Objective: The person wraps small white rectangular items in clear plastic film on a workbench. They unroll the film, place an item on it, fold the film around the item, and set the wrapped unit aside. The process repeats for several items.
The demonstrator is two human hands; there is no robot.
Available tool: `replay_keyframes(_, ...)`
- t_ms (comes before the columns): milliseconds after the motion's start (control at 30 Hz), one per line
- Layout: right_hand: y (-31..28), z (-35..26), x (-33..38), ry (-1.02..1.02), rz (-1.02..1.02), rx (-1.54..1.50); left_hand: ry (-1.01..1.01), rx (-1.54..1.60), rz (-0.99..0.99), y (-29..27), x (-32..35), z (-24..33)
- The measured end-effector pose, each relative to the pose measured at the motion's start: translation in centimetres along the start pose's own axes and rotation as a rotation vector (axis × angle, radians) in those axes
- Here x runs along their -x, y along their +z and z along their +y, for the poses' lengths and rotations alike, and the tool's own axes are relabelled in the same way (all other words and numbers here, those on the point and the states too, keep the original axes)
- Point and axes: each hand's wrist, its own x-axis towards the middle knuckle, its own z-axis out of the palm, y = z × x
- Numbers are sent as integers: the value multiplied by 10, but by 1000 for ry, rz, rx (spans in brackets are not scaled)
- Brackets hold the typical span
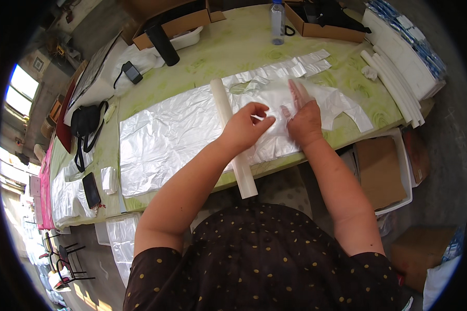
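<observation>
White plastic vest-style bags (158, 142) lie spread in a flat stack on the green patterned tablecloth (218, 49), their cut handles (355, 111) toward the right. Across them rests a long pale tube (223, 103), its near end jutting past the table edge. My left hand (245, 127) is just right of the tube, over the bags. Its fingers curl, with a gap between thumb and forefinger. My right hand (304, 122) has its fingers stretched out and slightly blurred, with thin clear film over or around them. Where that film ends is hard to make out.
A water bottle (277, 23), open cardboard boxes (327, 31) and a black cylinder (162, 45) stand at the back. Rolled white tubes (394, 85) lie far right. A black pouch (88, 122) and a phone (91, 190) are left. Below right sits a white bin (406, 171).
</observation>
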Motion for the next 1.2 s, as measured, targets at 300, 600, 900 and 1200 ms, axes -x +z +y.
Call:
replay_keyframes(300, 6, 2, 2, -283, -23, -177, -375, 626, 55, 28, -43, 11)
replay_keyframes(600, 22, 26, 5, -37, 119, -183, -240, 1038, 297, -34, -24, 9)
replay_keyframes(900, 7, -4, 0, -440, -51, 4, -317, 568, -132, 20, -20, 13)
replay_keyframes(1200, 32, 30, 0, -60, 168, -137, -195, 656, 93, -27, -14, 13)
